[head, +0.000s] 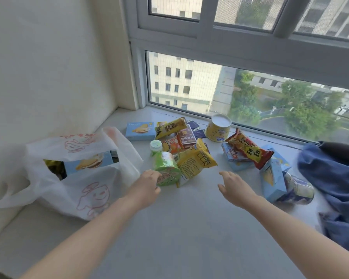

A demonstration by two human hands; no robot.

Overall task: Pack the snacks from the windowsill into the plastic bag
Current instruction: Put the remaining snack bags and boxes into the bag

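I'm over the windowsill [189, 228] now, both arms out. My left hand [147, 183] is on the green cup [166, 168], which lies on its side in the middle of the sill. The fingers rest against its near end, but I cannot tell whether they close round it. My right hand [235, 188] hovers above bare sill just to the right, fingers spread, holding nothing. The plastic bag [85, 190] sits at the left end against the wall, mouth open, with a blue sandwich-biscuit box [89, 164] already inside. A yellow packet [195, 161] leans on the green cup. Toward the window edge there is a yellow can [219, 127] standing upright and a flat blue box [139, 130]. A red packet [250, 149] lies across other boxes to the right. A tall blue box [272, 181] stands at the right, just beside the blue cloth [334, 178].
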